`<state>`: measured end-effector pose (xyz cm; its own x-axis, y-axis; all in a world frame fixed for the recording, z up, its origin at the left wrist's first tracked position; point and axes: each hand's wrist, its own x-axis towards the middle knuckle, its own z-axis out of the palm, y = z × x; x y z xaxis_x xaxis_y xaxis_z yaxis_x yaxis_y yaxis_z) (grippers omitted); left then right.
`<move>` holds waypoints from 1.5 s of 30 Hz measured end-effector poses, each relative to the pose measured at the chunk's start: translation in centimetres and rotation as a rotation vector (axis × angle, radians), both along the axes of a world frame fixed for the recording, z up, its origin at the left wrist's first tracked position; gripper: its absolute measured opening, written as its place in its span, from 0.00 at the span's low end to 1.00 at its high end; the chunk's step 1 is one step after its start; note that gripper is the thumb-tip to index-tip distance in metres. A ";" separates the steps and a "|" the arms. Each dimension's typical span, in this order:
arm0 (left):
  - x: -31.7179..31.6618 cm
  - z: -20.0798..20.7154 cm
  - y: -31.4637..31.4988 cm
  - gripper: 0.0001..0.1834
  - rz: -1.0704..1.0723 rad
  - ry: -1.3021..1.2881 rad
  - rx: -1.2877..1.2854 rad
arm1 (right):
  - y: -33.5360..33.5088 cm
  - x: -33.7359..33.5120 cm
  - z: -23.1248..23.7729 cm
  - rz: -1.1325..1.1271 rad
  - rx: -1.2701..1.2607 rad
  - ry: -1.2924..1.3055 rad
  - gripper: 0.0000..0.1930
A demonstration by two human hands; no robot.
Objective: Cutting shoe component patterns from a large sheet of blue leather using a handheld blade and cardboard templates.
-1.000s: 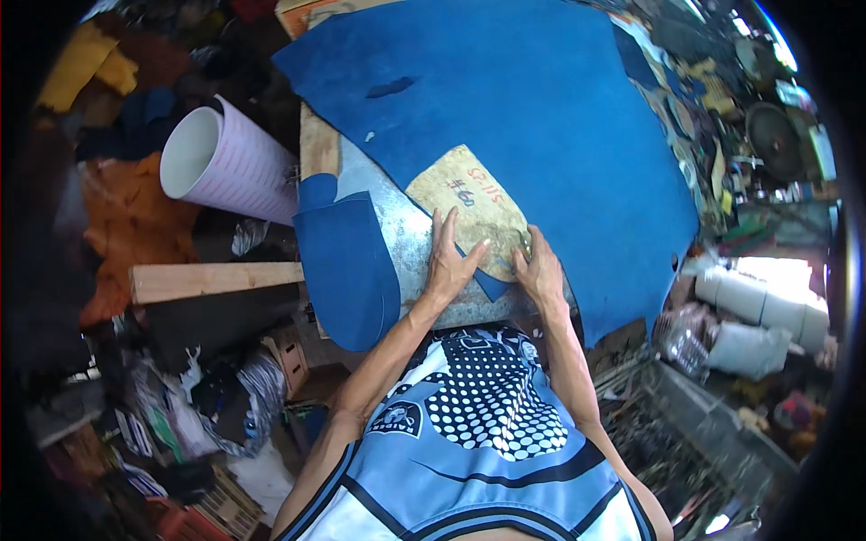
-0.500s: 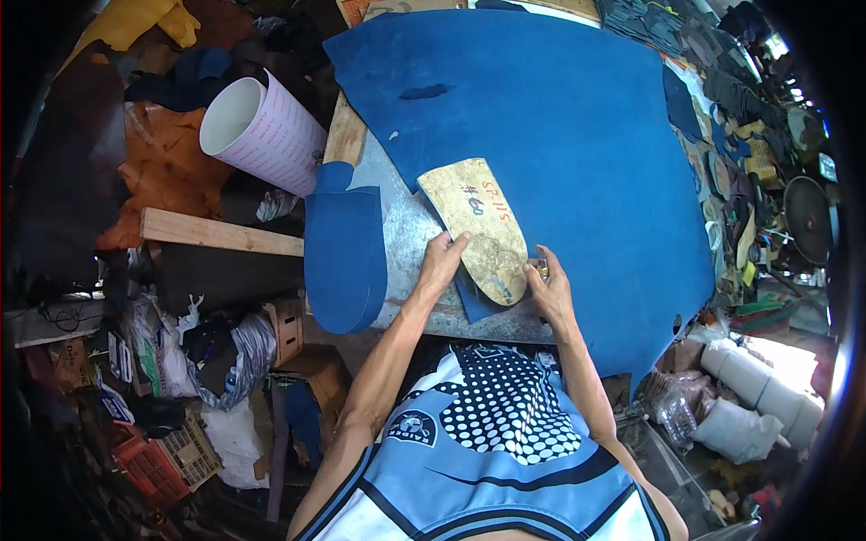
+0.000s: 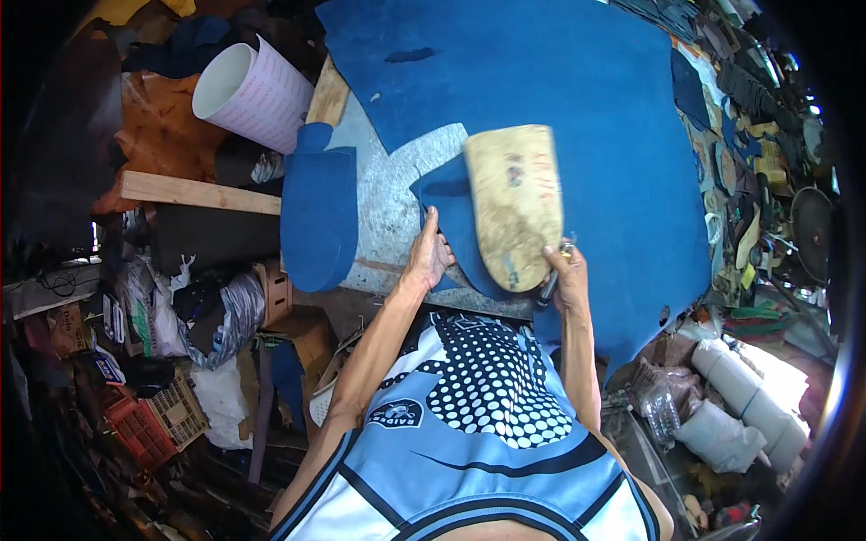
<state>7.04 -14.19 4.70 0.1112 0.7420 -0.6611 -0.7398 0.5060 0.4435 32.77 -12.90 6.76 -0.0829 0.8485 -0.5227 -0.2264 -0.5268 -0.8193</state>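
My right hand [image 3: 568, 275] grips the edge of a rounded, cream-coloured template [image 3: 516, 212] with coloured markings, held up over the blue leather. A dark-handled tool [image 3: 548, 287], its kind unclear, is also in that hand, with a bit of metal showing by the fingers. My left hand [image 3: 429, 256] has its thumb stretched up and its fingers loosely apart, at the left edge of a cut blue leather piece [image 3: 456, 212]. The template partly covers that piece. Beneath and to the right spreads a large blue leather hide [image 3: 622, 153] with a gap cut into its near left edge.
Rounded blue leather pieces [image 3: 317, 221] lie on the left of the grey metal work surface [image 3: 383, 194]. A white rolled sheet [image 3: 257, 95] stands beyond a wooden plank [image 3: 198, 192]. Crates [image 3: 176, 406] and bags are lower left; wrapped white rolls [image 3: 749, 383] lie at right.
The template has been lifted up and right by my right hand, off the cut blue piece. My left hand has let go of the template and stays by the blue piece. The view has shifted slightly.
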 end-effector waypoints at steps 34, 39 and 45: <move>-26.6 -0.4 -5.1 0.31 0.014 0.869 0.150 | 1.0 4.9 -3.3 -0.270 0.128 -0.433 0.10; -27.0 -0.4 -4.2 0.31 -0.046 0.775 0.220 | 1.3 5.3 -3.6 -0.275 0.132 -0.452 0.10; -27.0 -0.9 -4.3 0.31 -0.051 0.808 0.216 | 2.1 4.8 -3.6 -0.271 0.134 -0.428 0.13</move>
